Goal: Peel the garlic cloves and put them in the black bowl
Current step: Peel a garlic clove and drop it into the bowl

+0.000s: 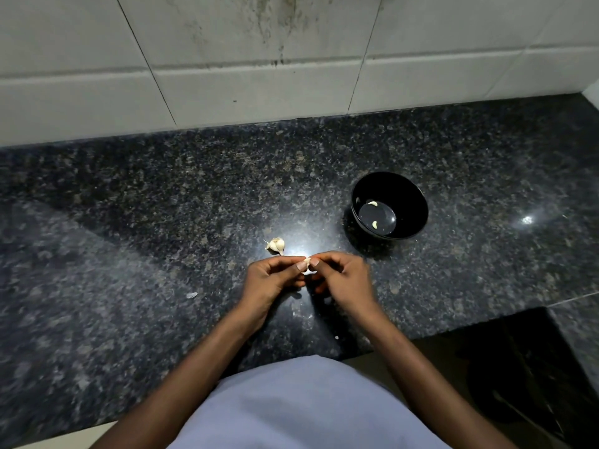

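A small garlic clove (308,265) is pinched between the fingertips of my left hand (275,280) and my right hand (343,280), just above the dark granite counter (162,222). Both thumbs press on the clove. A piece of the garlic bulb (276,245) lies on the counter just beyond my left hand. The black bowl (389,205) stands to the right of and beyond my hands. Two peeled cloves (372,203) lie inside it, apart from each other.
A scrap of garlic skin (192,295) lies on the counter left of my left hand, with more pale bits (306,315) below my hands. A white tiled wall (259,76) backs the counter. The counter edge steps in at the lower right, above a dark floor (518,367).
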